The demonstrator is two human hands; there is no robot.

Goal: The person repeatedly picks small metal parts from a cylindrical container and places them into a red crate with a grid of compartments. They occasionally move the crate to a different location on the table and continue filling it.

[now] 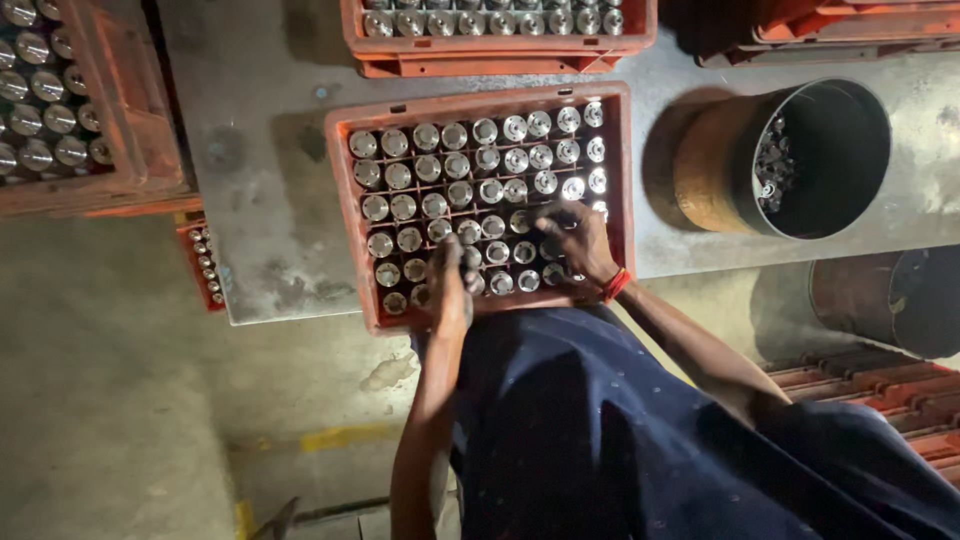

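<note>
An orange crate [345, 200] filled with round metal parts [455, 165] is seen on a grey metal table [270, 150]. Both hands are placed over the crate's near rows. The left hand [448, 290] is laid on parts at the near edge, fingers curled down — whether one is actually gripped cannot be told. The right hand [578, 243], a red band [616, 285] at its wrist, is spread over parts near the right wall; its grip cannot be told either.

Roughly seven rows of parts are counted, about eight per row; several are hidden by the hands.

Four more orange crates are seen — far edge [500, 48], left [120, 110], a small one below the table's left corner [200, 265], top right [850, 30]. Two dark round bins are seen at right: one on the table [720, 165] with a few parts inside, one lower [890, 300].
</note>
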